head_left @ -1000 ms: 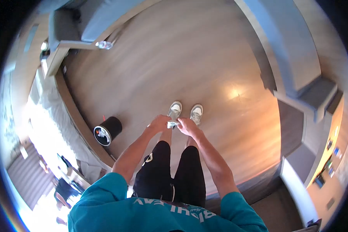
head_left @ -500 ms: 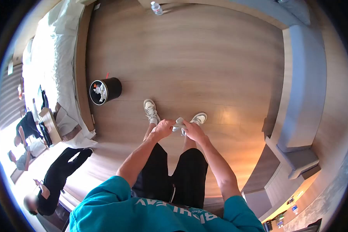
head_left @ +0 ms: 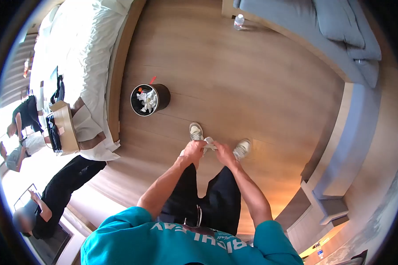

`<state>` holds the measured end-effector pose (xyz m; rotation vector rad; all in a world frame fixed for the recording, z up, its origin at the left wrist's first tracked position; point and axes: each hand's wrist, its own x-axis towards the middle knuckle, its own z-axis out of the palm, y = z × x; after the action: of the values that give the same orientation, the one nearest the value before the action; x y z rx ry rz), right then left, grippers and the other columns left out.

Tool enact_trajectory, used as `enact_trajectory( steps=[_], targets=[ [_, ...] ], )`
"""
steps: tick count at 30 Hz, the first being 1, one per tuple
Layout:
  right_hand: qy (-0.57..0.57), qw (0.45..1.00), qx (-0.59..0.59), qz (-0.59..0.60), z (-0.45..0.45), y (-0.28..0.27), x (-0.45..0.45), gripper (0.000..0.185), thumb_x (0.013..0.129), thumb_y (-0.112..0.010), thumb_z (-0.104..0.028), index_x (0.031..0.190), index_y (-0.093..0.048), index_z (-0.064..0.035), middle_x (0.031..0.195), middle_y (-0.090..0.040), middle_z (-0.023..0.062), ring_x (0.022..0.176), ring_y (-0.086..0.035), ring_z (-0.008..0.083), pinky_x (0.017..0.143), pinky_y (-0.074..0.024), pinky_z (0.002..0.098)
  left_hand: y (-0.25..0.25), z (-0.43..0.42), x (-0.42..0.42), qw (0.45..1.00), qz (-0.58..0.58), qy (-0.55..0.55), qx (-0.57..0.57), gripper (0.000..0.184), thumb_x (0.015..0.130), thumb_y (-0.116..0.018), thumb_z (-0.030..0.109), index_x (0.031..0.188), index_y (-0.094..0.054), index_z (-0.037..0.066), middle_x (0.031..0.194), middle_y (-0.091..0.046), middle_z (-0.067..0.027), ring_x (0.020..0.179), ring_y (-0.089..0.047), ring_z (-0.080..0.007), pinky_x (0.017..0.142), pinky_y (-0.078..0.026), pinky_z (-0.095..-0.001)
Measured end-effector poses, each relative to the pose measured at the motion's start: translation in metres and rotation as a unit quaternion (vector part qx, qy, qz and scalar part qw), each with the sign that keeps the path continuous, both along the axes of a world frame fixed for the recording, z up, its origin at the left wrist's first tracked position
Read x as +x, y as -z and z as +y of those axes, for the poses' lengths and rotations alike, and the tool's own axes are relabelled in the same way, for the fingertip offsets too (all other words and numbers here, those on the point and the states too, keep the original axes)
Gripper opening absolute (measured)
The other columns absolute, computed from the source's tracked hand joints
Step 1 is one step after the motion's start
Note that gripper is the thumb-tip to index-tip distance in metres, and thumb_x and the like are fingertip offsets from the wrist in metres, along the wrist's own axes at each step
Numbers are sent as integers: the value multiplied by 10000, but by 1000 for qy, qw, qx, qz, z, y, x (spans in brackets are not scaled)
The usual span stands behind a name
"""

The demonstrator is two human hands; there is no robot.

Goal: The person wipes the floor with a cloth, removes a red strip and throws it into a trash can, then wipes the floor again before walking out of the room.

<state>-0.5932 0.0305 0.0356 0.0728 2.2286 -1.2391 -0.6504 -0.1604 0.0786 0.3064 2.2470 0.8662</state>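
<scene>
A small white, crumpled piece (head_left: 210, 144), maybe paper or cloth, is stretched between my two hands, above my shoes. My left hand (head_left: 194, 151) pinches its left end, fingers closed. Its right end is held in the closed fingers of my right hand (head_left: 225, 154). Too little of the piece shows to tell exactly what it is. Both hands are in front of my knees, a short way apart.
A black bin (head_left: 162, 97) with white crumpled waste stands on the floor, left of my feet. Beyond is a bed (head_left: 82, 48). A clear bottle (head_left: 239, 22) stands near the grey sofa (head_left: 287, 26). Several people are at the left, one in black trousers (head_left: 70, 181).
The view has turned, so the bin and the bottle now appear further right than half a second ago. Both hands still hold the white piece, which has changed shape between them.
</scene>
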Motion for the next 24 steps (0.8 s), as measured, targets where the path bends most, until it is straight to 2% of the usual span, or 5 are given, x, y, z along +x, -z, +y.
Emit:
enact_trajectory(
  steps=[3, 4, 6, 15, 24],
  targets=[
    [-18, 998, 40, -40, -23, -24, -66, 356, 823, -565, 26, 1167, -617, -49, 954, -672, 273, 915, -647, 451, 788, -517, 517, 1, -24, -42, 999, 4, -52, 7, 264, 774, -559, 25, 1005, -686, 35, 908, -684, -225, 870, -654, -427, 795, -535, -484],
    [-8, 999, 26, 32, -30, -10, -76, 396, 837, -598, -35, 1224, -622, -112, 903, -688, 257, 854, -671, 432, 735, -538, 526, -1, -29, -56, 999, 3, -53, 6, 264, 774, -559, 25, 1005, -686, 35, 908, -684, -225, 870, -654, -427, 795, -535, -484],
    [12, 995, 18, 97, -40, 0, -101, 410, 813, -611, 1, 1209, -627, -103, 939, -686, 258, 899, -667, 422, 764, -543, 502, -1, -35, -84, 999, 5, -43, 10, 266, 774, -560, 27, 1011, -680, 28, 905, -680, -232, 869, -652, -429, 792, -532, -487],
    [-8, 997, -51, 63, -45, -12, -221, 405, 789, -595, 51, 1184, -626, -36, 883, -675, 269, 854, -668, 436, 743, -546, 513, -3, -51, -197, 998, 2, -67, 2, 312, 760, -596, 14, 1053, -696, 54, 907, -686, -230, 890, -664, -411, 793, -538, -466],
    [-100, 994, 27, 25, -34, -5, -298, 388, 797, -602, 6, 1184, -621, -10, 884, -680, 278, 831, -680, 438, 727, -562, 506, 41, -46, -236, 991, 18, -130, 26, 326, 763, -595, 3, 1073, -691, 43, 922, -700, -209, 897, -678, -381, 805, -542, -446]
  ],
)
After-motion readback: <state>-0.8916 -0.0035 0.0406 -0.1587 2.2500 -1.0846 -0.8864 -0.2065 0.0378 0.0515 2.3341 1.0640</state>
